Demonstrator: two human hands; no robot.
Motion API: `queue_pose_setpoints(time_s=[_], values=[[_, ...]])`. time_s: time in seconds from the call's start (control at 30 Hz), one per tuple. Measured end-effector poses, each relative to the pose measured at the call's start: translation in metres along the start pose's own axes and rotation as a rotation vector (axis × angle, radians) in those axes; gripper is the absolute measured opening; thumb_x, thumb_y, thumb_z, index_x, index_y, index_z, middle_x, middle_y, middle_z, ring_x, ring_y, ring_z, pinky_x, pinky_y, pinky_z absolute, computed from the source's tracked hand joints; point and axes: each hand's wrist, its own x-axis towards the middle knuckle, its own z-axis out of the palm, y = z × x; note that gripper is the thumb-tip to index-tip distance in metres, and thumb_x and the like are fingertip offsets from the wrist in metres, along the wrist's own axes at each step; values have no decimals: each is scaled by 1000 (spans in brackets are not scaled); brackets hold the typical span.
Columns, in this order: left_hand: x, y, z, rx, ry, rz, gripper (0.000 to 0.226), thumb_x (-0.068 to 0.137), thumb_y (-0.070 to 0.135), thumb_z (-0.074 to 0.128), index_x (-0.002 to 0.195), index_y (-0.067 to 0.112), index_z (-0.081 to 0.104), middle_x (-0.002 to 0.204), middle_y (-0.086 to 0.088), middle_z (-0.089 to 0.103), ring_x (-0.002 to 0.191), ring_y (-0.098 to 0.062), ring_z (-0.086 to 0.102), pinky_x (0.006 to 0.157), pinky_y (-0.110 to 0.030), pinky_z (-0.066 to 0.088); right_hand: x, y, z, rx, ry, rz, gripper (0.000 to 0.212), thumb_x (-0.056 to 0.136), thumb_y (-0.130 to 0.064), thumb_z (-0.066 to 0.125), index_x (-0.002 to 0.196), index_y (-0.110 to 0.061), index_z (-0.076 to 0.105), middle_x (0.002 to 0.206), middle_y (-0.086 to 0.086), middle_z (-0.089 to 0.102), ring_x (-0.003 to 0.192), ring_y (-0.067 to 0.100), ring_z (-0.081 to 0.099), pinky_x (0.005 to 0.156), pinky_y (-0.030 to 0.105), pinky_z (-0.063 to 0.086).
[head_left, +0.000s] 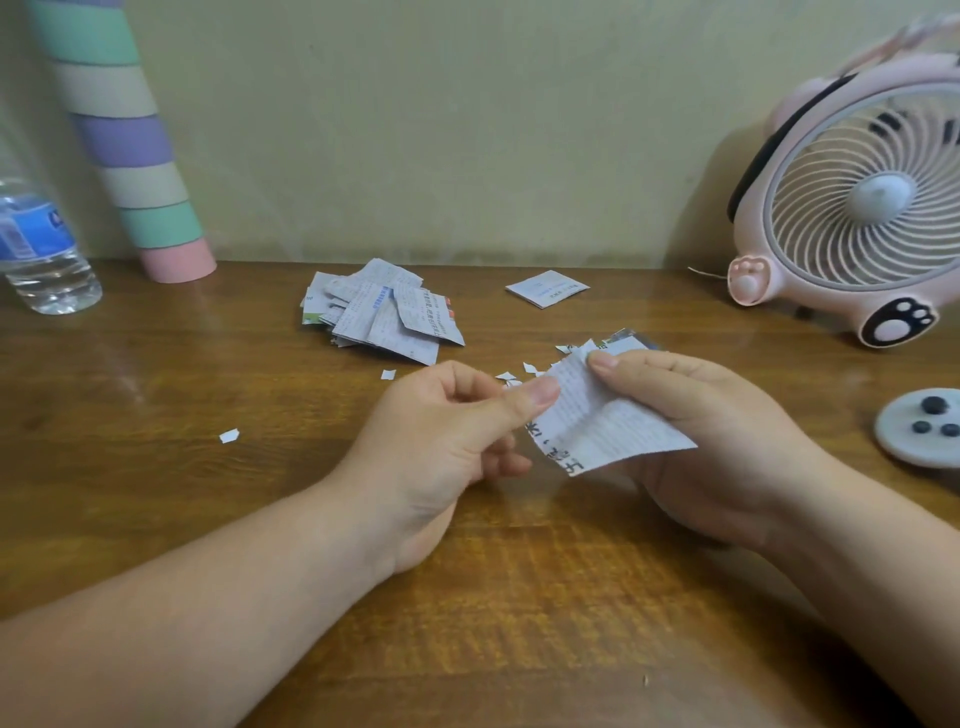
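Person seated at a wooden table (156, 389), both forearms bare and resting low over it. All positions are noted against the pile of torn printed pieces (384, 312), which lay near the wall at the middle of the table.

- Paper slip (602, 421): white, printed with fine lines of text and larger dark characters along its lower edge. It was held above the table, nearer the person than the pile and a little to its right. It was tilted, with a ragged upper edge.
- Left hand (441, 441): fingers curled in, thumb stretched forward, its tip pressed on the slip's left edge against the forefinger. A pinch, nothing else in it.
- Right hand (717, 441): thumb laid on the slip's top edge, the other fingers curled behind and under the sheet, gripping it from the far side.
- Small white scraps (388, 374): scattered just in front of the pile, more of them clustered behind the held slip, and one lone scrap (229, 435) lay well to the pile's left, toward the person.
- Folded leaflet (546, 288): flat on the table, to the right of the pile, apart from it.
- Pink fan (852, 197) with paw-shaped feet: far right of the pile, against the wall.
- Pale round disc (904, 441) carrying three dark dots: far right of the pile, nearer the person than the fan.
- Water bottle (41, 249) and a pastel striped tube (135, 150): far left of the pile, the tube leaning on the wall.
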Motion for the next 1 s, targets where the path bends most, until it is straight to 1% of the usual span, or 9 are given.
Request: queue_pose_setpoints(time_s=[0.07, 0.13, 0.23, 0.37, 0.47, 0.57, 0.7, 0.87, 1.0], values=[[-3, -1, 2, -26, -79, -21, 47, 66, 20, 79, 101, -7, 62, 101, -32, 70, 88, -45, 70, 83, -60, 57, -2, 0, 1, 8, -28, 10, 50, 92, -26, 63, 118, 16, 61, 109, 34, 69, 91, 40, 71, 75, 47, 60], [-3, -2, 2, -47, -87, -31, 33, 76, 18, 73, 94, -7, 60, 106, -37, 67, 93, -51, 67, 90, -69, 49, -3, -1, 2, -23, -27, 18, 46, 95, -29, 60, 116, 12, 65, 108, 30, 72, 99, 44, 70, 87, 53, 58], [-1, 0, 1, -112, -35, -18, 13, 89, 14, 65, 90, 2, 60, 103, -28, 73, 99, -40, 73, 92, -55, 57, -2, 2, 4, -30, -54, 35, 53, 95, -30, 59, 123, 16, 58, 115, 31, 70, 108, 43, 69, 91, 53, 57], [0, 0, -2, -125, -1, -33, 12, 97, 17, 62, 95, 4, 63, 97, -19, 76, 91, -31, 76, 83, -48, 60, -2, 6, 5, -87, -110, 81, 57, 95, -35, 58, 127, 12, 57, 122, 35, 64, 118, 58, 56, 91, 56, 55], [1, -4, -1, -65, 32, -17, 14, 97, 20, 63, 89, 9, 64, 93, -15, 77, 89, -27, 76, 80, -47, 59, -3, 4, 6, -71, -184, 82, 51, 95, -35, 59, 126, 5, 64, 105, 28, 66, 102, 48, 58, 65, 37, 60], [3, -6, -2, -51, 69, -16, 18, 99, 22, 62, 85, 12, 66, 97, -13, 77, 97, -29, 75, 89, -54, 57, -6, 3, 4, -112, -206, 42, 46, 87, -37, 70, 109, 3, 69, 95, 23, 63, 83, 37, 58, 50, 31, 57], [2, -4, 0, -95, -6, 2, 20, 98, 23, 60, 101, 4, 66, 105, -16, 76, 102, -30, 74, 99, -57, 53, -8, 5, 8, -310, 41, -85, 26, 87, -18, 76, 72, -2, 63, 71, 23, 62, 47, 28, 51, 34, 22, 40], [0, -5, 0, -159, -121, -18, 53, 84, 34, 66, 125, 0, 63, 117, -18, 73, 112, -32, 70, 104, -53, 50, -6, 5, 8, -405, 156, -108, 37, 90, -18, 73, 59, -10, 54, 46, 6, 42, 33, 19, 32, 40, 23, 25], [0, -6, -1, -94, -109, -4, 41, 84, 20, 69, 122, 6, 65, 114, -13, 75, 107, -30, 72, 99, -53, 53, -9, 7, 12, -474, 125, -132, 31, 90, -21, 74, 65, -7, 60, 43, 8, 47, 33, 18, 35, 40, 22, 27]])
